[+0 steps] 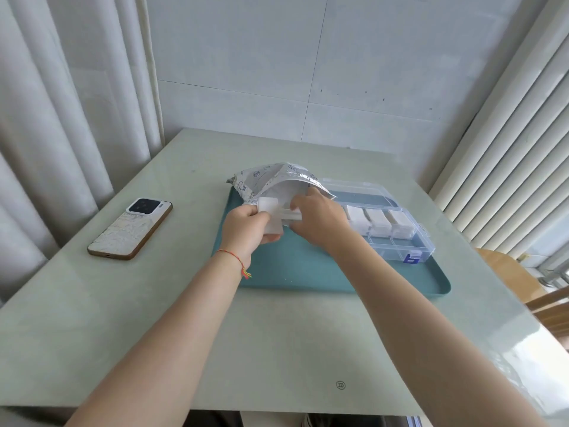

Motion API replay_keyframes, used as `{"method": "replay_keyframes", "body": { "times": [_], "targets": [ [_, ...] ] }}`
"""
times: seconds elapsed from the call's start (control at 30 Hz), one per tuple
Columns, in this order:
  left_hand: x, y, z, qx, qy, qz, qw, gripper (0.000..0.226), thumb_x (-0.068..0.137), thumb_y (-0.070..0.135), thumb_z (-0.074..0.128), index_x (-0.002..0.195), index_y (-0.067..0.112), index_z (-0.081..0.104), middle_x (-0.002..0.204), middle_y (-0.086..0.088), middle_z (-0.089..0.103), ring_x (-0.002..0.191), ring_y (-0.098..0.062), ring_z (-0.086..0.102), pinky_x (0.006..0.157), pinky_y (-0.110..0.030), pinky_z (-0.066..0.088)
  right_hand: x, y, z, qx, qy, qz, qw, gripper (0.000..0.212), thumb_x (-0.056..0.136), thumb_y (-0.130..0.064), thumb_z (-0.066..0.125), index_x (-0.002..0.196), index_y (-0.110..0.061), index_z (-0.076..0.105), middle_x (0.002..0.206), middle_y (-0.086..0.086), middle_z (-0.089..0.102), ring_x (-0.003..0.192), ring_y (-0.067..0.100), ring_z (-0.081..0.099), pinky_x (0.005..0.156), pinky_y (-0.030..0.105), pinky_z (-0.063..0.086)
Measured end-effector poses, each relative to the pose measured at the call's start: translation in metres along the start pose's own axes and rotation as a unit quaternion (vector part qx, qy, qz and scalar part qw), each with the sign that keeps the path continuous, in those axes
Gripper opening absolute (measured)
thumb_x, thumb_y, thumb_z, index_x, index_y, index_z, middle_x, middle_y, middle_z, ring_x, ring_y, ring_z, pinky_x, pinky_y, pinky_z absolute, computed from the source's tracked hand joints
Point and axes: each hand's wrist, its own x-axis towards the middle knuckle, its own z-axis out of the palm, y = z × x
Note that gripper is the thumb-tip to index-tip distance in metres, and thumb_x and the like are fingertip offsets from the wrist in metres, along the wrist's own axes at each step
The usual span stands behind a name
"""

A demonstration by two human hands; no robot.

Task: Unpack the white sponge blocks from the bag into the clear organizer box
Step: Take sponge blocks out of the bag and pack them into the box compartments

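A silver printed bag [271, 180] lies open on the teal tray [295, 269], its mouth facing me. My left hand [246, 229] grips white sponge blocks [271, 215] at the bag's mouth. My right hand [317, 217] pinches another white block [292, 214] just in front of the opening. To the right stands the clear organizer box [409, 241], lid open, with three white blocks [377, 223] in its middle row of compartments.
A phone [131, 228] lies face down on the pale green table [184, 334] to the left. Curtains hang at left, blinds at right. A wooden chair [523, 282] stands by the table's right edge.
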Motion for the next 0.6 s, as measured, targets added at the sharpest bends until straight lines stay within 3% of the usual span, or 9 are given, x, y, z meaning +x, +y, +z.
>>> {"method": "replay_keyframes", "body": {
  "times": [0.13, 0.23, 0.33, 0.4, 0.53, 0.6],
  "targets": [
    [0.000, 0.001, -0.002, -0.022, -0.002, -0.010, 1.000, 0.023, 0.088, -0.003, 0.049, 0.079, 0.007, 0.067, 0.093, -0.018, 0.067, 0.094, -0.046, 0.068, 0.058, -0.032, 0.060, 0.007, -0.005, 0.004, -0.067, 0.045, -0.020, 0.997, 0.018, 0.092, -0.008, 0.051, 0.105, -0.014, 0.062, 0.109, 0.009, 0.050, 0.084, 0.032, 0.055, 0.060, 0.032, 0.033],
    [0.001, 0.000, -0.004, -0.044, -0.004, -0.018, 0.999, 0.024, 0.089, -0.004, 0.048, 0.082, 0.007, 0.068, 0.096, -0.017, 0.067, 0.087, -0.040, 0.066, 0.057, -0.032, 0.060, 0.004, -0.005, 0.003, -0.037, 0.115, -0.002, 0.993, 0.013, 0.091, -0.007, 0.048, 0.095, -0.009, 0.060, 0.102, 0.007, 0.047, 0.073, 0.034, 0.052, 0.052, 0.030, 0.027],
    [0.002, 0.001, -0.005, -0.067, 0.001, -0.031, 0.997, 0.020, 0.090, -0.003, 0.050, 0.086, 0.003, 0.069, 0.100, -0.022, 0.068, 0.087, -0.040, 0.065, 0.054, -0.030, 0.058, -0.007, 0.001, -0.003, 0.100, 0.162, 0.055, 0.980, 0.017, 0.094, -0.015, 0.050, 0.092, -0.009, 0.066, 0.102, 0.005, 0.048, 0.072, 0.031, 0.053, 0.055, 0.030, 0.034],
    [0.002, 0.002, -0.005, -0.071, -0.006, -0.033, 0.997, 0.018, 0.090, -0.003, 0.051, 0.096, -0.004, 0.068, 0.107, -0.029, 0.068, 0.083, -0.037, 0.065, 0.055, -0.028, 0.057, -0.016, 0.005, -0.012, 0.225, 0.167, 0.093, 0.955, 0.015, 0.091, -0.016, 0.056, 0.090, -0.010, 0.069, 0.095, 0.006, 0.058, 0.072, 0.023, 0.054, 0.057, 0.029, 0.036],
    [-0.002, 0.005, -0.003, -0.077, -0.019, -0.039, 0.996, 0.015, 0.091, -0.003, 0.049, 0.094, -0.005, 0.064, 0.106, -0.029, 0.069, 0.080, -0.038, 0.069, 0.059, -0.030, 0.059, -0.031, 0.014, -0.028, 0.414, 0.092, 0.171, 0.889, 0.012, 0.086, -0.014, 0.061, 0.086, -0.006, 0.070, 0.057, 0.001, 0.055, 0.038, 0.006, 0.044, 0.043, 0.016, 0.033],
    [-0.004, 0.006, -0.002, -0.080, -0.024, -0.045, 0.996, 0.011, 0.091, -0.003, 0.048, 0.090, -0.003, 0.059, 0.107, -0.030, 0.068, 0.084, -0.042, 0.069, 0.060, -0.031, 0.060, -0.033, 0.020, -0.031, 0.464, 0.073, 0.199, 0.860, 0.014, 0.084, -0.012, 0.062, 0.089, -0.001, 0.069, 0.055, 0.004, 0.053, 0.038, 0.010, 0.044, 0.044, 0.020, 0.034]
  ]
}}
